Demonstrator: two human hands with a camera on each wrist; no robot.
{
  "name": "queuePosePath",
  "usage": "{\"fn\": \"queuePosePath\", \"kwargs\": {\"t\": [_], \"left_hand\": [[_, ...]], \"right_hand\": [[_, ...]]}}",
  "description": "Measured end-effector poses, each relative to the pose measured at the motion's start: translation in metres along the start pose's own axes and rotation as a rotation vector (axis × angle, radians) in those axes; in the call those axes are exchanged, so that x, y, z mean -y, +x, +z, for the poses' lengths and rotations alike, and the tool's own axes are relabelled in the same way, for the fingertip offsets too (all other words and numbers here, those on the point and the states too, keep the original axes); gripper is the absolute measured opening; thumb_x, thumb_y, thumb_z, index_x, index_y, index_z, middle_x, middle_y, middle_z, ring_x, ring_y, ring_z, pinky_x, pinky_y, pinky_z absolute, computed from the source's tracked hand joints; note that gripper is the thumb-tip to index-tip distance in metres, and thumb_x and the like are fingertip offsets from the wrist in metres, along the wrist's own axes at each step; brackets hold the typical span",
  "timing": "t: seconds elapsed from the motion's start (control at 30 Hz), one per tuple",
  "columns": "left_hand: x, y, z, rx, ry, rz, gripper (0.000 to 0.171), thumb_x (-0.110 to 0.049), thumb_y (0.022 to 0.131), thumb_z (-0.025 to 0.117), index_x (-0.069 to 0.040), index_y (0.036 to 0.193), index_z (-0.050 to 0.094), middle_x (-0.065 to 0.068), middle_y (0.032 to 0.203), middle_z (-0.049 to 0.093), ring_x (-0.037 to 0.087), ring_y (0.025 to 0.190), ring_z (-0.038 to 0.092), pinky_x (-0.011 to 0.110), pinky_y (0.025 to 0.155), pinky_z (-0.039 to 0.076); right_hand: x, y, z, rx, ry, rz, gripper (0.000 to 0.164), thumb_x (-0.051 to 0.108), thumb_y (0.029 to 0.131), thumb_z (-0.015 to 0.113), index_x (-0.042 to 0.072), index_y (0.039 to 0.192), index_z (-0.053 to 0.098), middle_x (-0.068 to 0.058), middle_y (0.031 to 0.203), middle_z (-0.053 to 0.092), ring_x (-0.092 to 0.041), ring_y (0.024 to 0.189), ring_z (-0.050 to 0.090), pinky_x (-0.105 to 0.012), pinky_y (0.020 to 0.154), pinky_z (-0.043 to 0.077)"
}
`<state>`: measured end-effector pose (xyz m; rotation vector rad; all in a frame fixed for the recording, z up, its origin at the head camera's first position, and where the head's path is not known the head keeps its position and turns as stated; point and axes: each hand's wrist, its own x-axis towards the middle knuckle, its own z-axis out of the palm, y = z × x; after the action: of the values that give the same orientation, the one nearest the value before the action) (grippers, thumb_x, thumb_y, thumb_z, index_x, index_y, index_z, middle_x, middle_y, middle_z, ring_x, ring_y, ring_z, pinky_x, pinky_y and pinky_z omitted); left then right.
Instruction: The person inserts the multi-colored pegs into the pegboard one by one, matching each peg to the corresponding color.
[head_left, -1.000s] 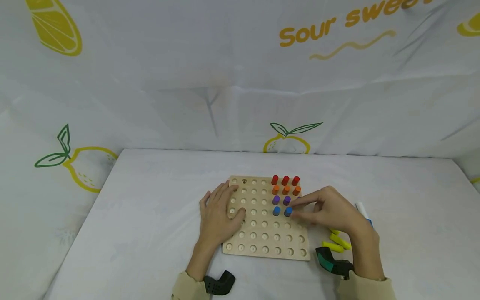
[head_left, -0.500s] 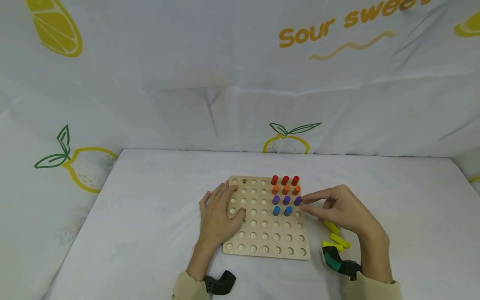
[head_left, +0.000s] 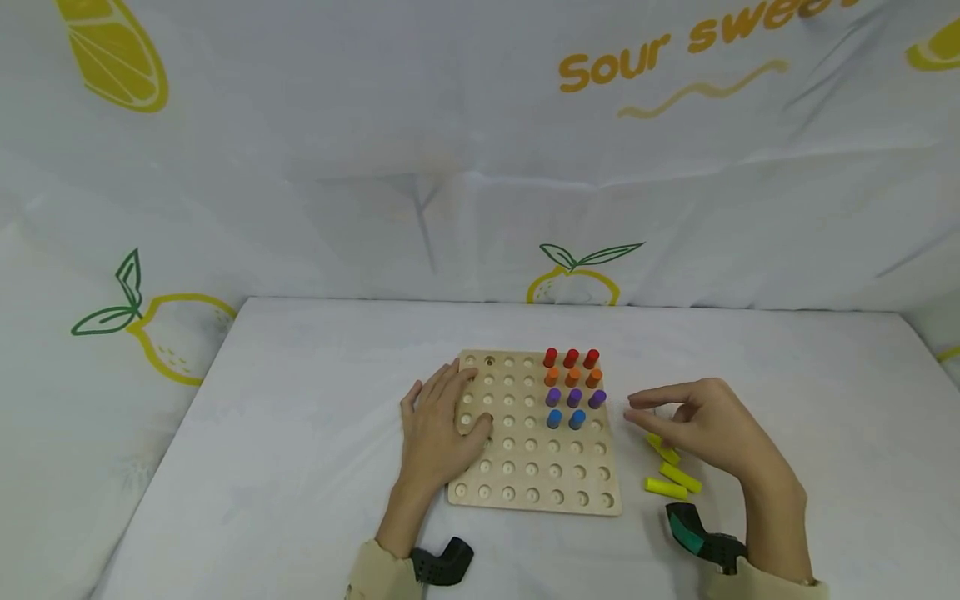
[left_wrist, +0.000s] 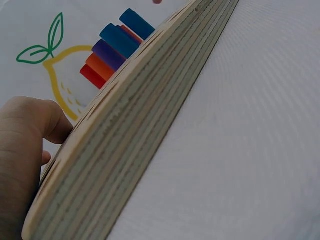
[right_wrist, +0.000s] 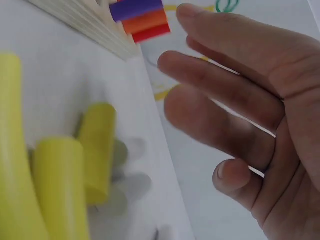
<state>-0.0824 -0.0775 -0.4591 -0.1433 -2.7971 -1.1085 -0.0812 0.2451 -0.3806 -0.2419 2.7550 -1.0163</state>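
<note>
A wooden pegboard with rows of round holes lies on the white-covered table in the head view. My left hand rests over its left edge, thumb and fingers spread on the board. Upright in its right part stand red pegs, orange pegs, purple pegs and two blue pegs. My right hand hovers just right of the board, fingers loosely bent with nothing between them. Loose yellow pegs lie on the table below it; the right wrist view shows these yellow pegs close up.
A black wrist device sits at the left wrist, a black and green one at the right. Behind the table hangs a white cloth printed with lemons and lettering.
My right hand has left the pegs and moved right, off the board. The purple peg at the row's right end, earlier at its fingertips, now stands free. My left hand stays put.
</note>
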Motion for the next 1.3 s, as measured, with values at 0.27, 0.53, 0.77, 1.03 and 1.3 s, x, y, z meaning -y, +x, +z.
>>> {"fn": "queuePosePath", "kwargs": {"t": [0.27, 0.53, 0.77, 1.03, 1.3], "left_hand": [[-0.001, 0.000, -0.001, 0.001, 0.000, -0.004, 0.062, -0.033, 0.080, 0.063, -0.019, 0.140, 0.061, 0.007, 0.157, 0.051, 0.027, 0.148, 0.044, 0.058, 0.123, 0.018], [-0.001, 0.000, -0.001, 0.005, 0.000, -0.009, 0.062, -0.033, 0.080, 0.063, -0.019, 0.140, 0.061, 0.006, 0.158, 0.050, 0.027, 0.149, 0.043, 0.058, 0.123, 0.018], [-0.002, 0.000, -0.002, 0.006, -0.003, -0.008, 0.062, -0.033, 0.080, 0.063, -0.019, 0.140, 0.061, 0.006, 0.158, 0.050, 0.027, 0.149, 0.043, 0.058, 0.123, 0.018], [-0.001, 0.000, -0.001, 0.009, 0.005, -0.007, 0.062, -0.034, 0.080, 0.062, -0.020, 0.140, 0.060, 0.006, 0.158, 0.050, 0.027, 0.149, 0.043, 0.058, 0.123, 0.017], [-0.002, 0.000, -0.001, 0.012, 0.008, -0.009, 0.062, -0.034, 0.080, 0.062, -0.020, 0.141, 0.060, 0.005, 0.159, 0.050, 0.026, 0.149, 0.042, 0.058, 0.123, 0.018]], "right_hand": [[-0.022, -0.023, -0.017, -0.083, -0.084, 0.099, 0.032, 0.028, 0.086, 0.081, 0.007, 0.111, 0.080, -0.004, 0.083, 0.080, -0.010, 0.050, 0.058, -0.023, 0.046, 0.036], [-0.041, -0.037, -0.033, -0.058, -0.156, 0.236, 0.044, 0.042, 0.090, 0.075, 0.009, 0.119, 0.077, 0.000, 0.078, 0.078, -0.006, 0.059, 0.062, -0.021, 0.058, 0.041], [-0.055, -0.042, -0.043, -0.002, -0.206, 0.342, 0.056, 0.049, 0.092, 0.071, 0.003, 0.124, 0.073, 0.001, 0.068, 0.076, -0.012, 0.069, 0.069, -0.041, 0.072, 0.052], [-0.068, -0.043, -0.045, 0.018, -0.251, 0.455, 0.067, 0.053, 0.091, 0.070, -0.003, 0.126, 0.069, -0.003, 0.066, 0.076, -0.046, 0.103, 0.062, -0.066, 0.081, 0.047], [-0.072, -0.043, -0.044, 0.044, -0.224, 0.553, 0.072, 0.052, 0.087, 0.075, -0.006, 0.129, 0.065, -0.012, 0.078, 0.079, -0.050, 0.109, 0.055, -0.068, 0.082, 0.046]]}}
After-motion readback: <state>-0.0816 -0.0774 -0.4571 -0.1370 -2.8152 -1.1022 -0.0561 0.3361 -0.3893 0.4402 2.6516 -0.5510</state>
